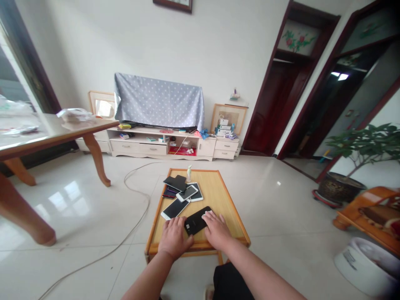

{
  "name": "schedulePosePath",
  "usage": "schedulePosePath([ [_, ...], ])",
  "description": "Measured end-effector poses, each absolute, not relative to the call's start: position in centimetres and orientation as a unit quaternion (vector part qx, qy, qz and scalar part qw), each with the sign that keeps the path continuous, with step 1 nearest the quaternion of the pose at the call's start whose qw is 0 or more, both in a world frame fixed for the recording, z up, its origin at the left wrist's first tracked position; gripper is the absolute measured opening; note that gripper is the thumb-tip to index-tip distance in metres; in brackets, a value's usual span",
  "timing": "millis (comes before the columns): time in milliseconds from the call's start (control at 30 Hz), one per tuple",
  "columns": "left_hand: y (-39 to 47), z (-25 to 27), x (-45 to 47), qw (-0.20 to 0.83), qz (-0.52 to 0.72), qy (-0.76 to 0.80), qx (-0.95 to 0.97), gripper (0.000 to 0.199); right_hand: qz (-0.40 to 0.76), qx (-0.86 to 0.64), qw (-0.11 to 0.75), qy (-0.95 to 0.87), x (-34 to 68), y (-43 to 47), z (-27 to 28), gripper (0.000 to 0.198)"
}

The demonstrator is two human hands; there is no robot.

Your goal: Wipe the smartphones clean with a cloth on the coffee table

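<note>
A black smartphone (195, 221) lies at a slant near the front of the small wooden table (218, 187), its dark, plain side facing up. My left hand (175, 238) grips its left end, fingers bent over the corner and thumb along the near edge. At the other end, my right hand (216, 229) rests on the phone with bent fingers. Something small and white (205, 215), perhaps a tissue, shows under those fingertips. Just beyond lie a white-framed phone (175, 208), a smaller white phone (187, 193) overlapping another, and several dark phones (175, 183).
A small pump bottle (189, 173) stands at the table's far side. A cable (137, 225) runs across the tiled floor on the left, near a larger table (93, 154). On the right are a potted plant (340, 187) and a white bucket (359, 266).
</note>
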State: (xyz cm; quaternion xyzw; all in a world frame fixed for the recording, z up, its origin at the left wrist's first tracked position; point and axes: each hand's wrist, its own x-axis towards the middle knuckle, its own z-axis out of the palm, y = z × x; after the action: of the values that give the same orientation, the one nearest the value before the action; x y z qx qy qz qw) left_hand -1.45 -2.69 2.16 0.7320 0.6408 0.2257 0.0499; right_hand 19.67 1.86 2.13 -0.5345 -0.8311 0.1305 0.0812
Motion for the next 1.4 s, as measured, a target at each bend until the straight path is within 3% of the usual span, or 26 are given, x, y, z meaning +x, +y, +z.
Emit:
schedulePosePath([
  [167,-2.5,1.9,-1.8,0.046,0.252,0.631,0.732,0.054,0.16,-0.462,0.057,-0.871,21.0,5.3,2.9,0.063],
  [533,-2.0,1.2,-2.2,0.071,0.26,0.65,0.711,0.062,0.155,-0.454,0.008,-0.877,19.7,6.2,3.3,0.096],
  [867,-1.1,3.1,-2.3,0.139,0.195,0.678,0.695,0.066,0.122,-0.458,0.037,-0.88,18.2,5.7,2.2,0.08],
  [1100,0.3,2.6,-1.9,0.172,0.176,0.675,0.695,0.052,0.132,-0.467,0.016,-0.874,18.5,5.7,2.9,0.077],
  [1400,0.7,2.7,-1.5,0.133,0.159,0.669,0.714,0.033,0.151,-0.46,-0.009,-0.875,18.4,5.6,4.1,0.079],
])
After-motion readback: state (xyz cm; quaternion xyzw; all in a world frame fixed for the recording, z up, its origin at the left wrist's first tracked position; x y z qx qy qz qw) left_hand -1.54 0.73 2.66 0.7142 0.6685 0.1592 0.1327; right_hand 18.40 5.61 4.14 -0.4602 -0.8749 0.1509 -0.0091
